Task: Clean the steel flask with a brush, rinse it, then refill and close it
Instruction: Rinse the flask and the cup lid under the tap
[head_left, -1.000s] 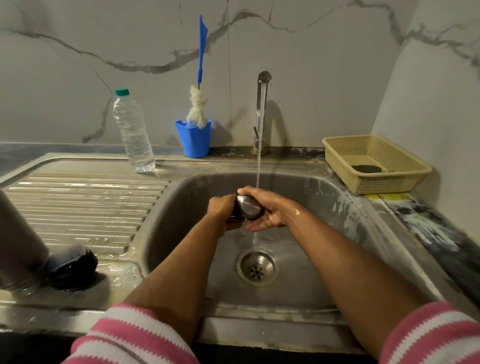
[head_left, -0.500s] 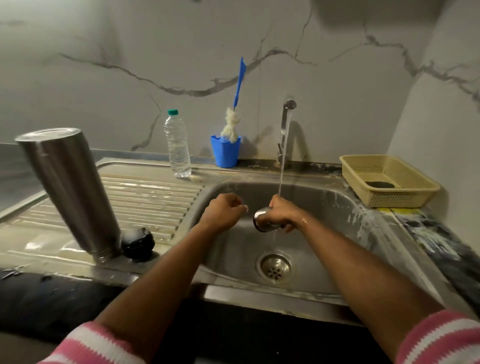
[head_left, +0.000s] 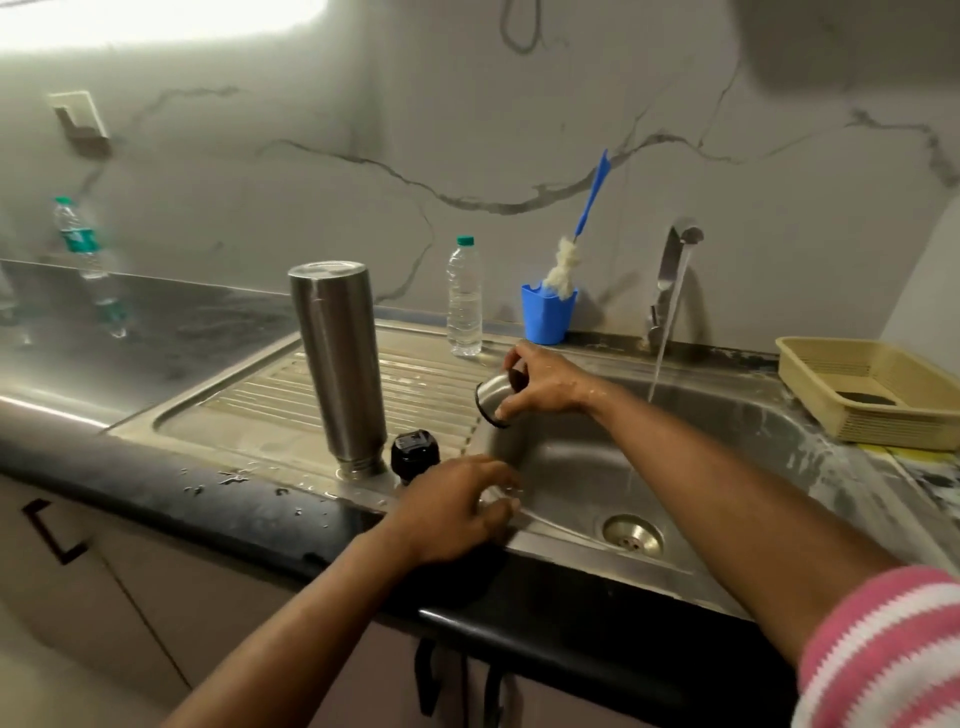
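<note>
The steel flask (head_left: 340, 364) stands upside down on the draining board, with its black stopper (head_left: 414, 453) beside it on the right. My right hand (head_left: 545, 382) grips the flask's steel cap cup (head_left: 493, 397) above the sink's left edge, its mouth tilted down and left. My left hand (head_left: 457, 506) rests with loosely curled fingers on the sink's front rim and holds nothing. The blue-handled bottle brush (head_left: 569, 260) stands in a blue cup (head_left: 548, 314) at the back. Water runs from the tap (head_left: 672, 270).
A plastic water bottle (head_left: 464, 299) stands at the back of the draining board (head_left: 249, 415); another bottle (head_left: 78, 239) is far left by the wall. A yellow basket (head_left: 878, 389) sits right of the sink (head_left: 727, 415). A black counter edge (head_left: 208, 493) runs along the front.
My right hand has carried the cap cup out of the water stream to the left. My left hand let go of it and dropped to the sink's front rim. The view swung left.
</note>
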